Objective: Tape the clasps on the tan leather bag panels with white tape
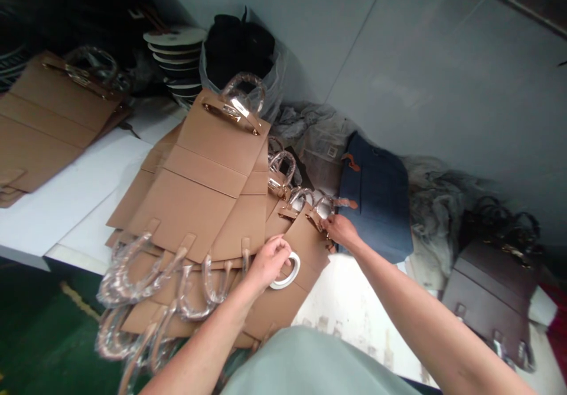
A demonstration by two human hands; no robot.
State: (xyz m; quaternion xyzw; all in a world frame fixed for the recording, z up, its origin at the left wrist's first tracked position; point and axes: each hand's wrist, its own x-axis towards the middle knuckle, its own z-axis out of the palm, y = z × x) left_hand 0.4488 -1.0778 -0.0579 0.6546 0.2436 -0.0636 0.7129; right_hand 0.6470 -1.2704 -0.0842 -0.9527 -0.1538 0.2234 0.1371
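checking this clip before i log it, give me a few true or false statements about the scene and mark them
1. The left hand grips a roll of white tape. True.
2. The right hand holds scissors. False: its fingers are at a tan panel, beside a metal fitting.
3. The handles at the near end of the stacked panels are wrapped in clear plastic. True.
4. The blue bag lies on top of the tan panels. False: it lies beside them.
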